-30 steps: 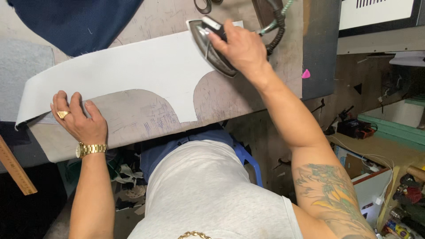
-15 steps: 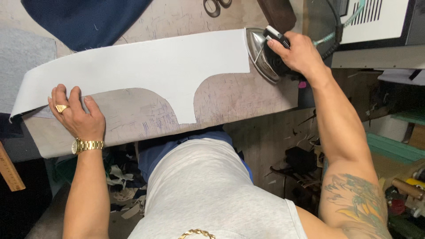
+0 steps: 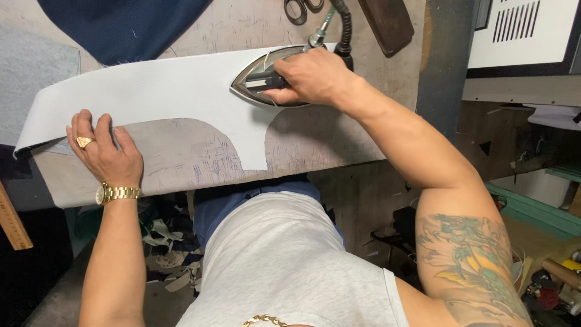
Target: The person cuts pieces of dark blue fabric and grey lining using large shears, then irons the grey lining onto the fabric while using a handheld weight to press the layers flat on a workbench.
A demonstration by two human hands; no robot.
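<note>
White fabric piece [image 3: 163, 91], long and curved, lies flat across the grey worktop [image 3: 181, 163]. On its right part sits a steam iron [image 3: 266, 82], its handle gripped by the closed right hand [image 3: 311, 75]. Near the left end, the left hand [image 3: 103, 151] presses open and flat on the fabric's near edge. Scissors [image 3: 302, 9] and dark blue cloth [image 3: 121, 24] lie at the far side.

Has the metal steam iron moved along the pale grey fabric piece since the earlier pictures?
Yes. The metal steam iron, gripped by the right hand, has come leftward from the right end of the pale grey fabric piece onto it, above the curved cut-out.
</note>
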